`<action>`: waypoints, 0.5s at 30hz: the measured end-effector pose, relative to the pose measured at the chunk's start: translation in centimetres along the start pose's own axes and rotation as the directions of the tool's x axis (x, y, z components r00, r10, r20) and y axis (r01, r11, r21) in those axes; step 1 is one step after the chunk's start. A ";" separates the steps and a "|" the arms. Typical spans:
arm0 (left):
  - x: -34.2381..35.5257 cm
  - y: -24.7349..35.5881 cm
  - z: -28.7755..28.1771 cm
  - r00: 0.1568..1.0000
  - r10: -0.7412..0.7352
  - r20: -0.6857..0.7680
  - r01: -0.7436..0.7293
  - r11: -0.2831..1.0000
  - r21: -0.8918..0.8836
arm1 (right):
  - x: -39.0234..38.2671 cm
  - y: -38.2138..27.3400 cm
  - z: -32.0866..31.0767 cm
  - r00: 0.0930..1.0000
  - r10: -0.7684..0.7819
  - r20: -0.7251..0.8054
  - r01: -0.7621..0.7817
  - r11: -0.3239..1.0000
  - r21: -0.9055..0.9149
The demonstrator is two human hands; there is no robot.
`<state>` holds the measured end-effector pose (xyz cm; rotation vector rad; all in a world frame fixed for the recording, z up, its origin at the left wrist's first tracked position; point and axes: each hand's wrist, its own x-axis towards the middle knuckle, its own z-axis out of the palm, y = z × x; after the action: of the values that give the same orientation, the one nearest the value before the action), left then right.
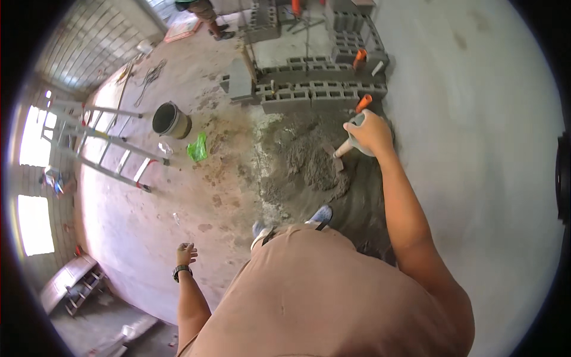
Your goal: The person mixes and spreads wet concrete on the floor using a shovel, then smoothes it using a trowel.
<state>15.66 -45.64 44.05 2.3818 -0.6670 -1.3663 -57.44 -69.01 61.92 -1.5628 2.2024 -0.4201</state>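
Observation:
My right hand (372, 134) grips the grey handle of a shovel (345, 146) at the right of the view, with its pale shaft angled down into a mound of wet grey mortar (303, 160). The blade is partly hidden in the mortar. My left hand (185, 254) hangs low at the lower left, wearing a dark watch, its fingers slightly bent and apart with nothing in them. My feet stand at the lower edge of the mortar.
Hollow concrete blocks (285, 101) with orange pipes (363, 103) form low rows ahead. A black bucket (169, 122), green plastic bag (197, 147) and lying aluminium ladder (119, 152) are on the left. A person's legs (211, 21) show at the top. A pale wall (476, 178) rises right.

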 end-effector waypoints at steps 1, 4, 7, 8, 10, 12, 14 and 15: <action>-0.2 -1.6 0.1 1.000 0.021 0.014 -0.021 1.000 -0.010 | 0.2 -0.8 0.3 1.000 0.013 -0.022 -0.014 0.999 -0.033; -0.7 -8.6 0.5 1.000 -0.010 0.017 0.011 0.996 -0.089 | -1.8 -5.2 1.8 1.000 -0.019 0.006 0.019 1.000 0.017; 0.2 -14.3 0.3 0.996 0.057 0.064 -0.051 0.994 -0.092 | -4.4 -6.3 3.6 0.972 -0.230 -0.048 0.235 0.949 0.209; 0.8 -16.8 -0.1 0.997 0.076 0.018 -0.075 0.995 -0.073 | -4.9 -6.2 4.8 0.971 -0.229 -0.072 0.239 0.945 0.222; -0.4 -17.7 -0.4 0.997 0.053 -0.052 -0.052 0.998 0.018 | -8.1 -7.2 6.3 0.956 -0.265 -0.125 0.282 0.948 0.150; -1.6 -20.7 -3.8 0.993 0.034 -0.113 -0.035 0.999 -0.001 | -10.5 -6.8 10.0 0.964 -0.191 -0.186 0.211 0.973 0.096; -3.1 -24.0 -5.9 0.984 -0.022 -0.179 -0.003 0.990 -0.139 | -11.7 -7.1 12.3 0.988 -0.153 -0.036 0.157 0.977 0.146; -3.0 -24.9 -7.6 0.979 -0.017 -0.202 -0.014 0.988 -0.152 | -10.0 -2.1 15.5 0.965 -0.134 -0.224 0.156 0.985 0.080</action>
<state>26.87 -22.79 37.86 2.3561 -0.4859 -1.1121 -45.23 -60.43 50.92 -1.7015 2.1939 -0.7658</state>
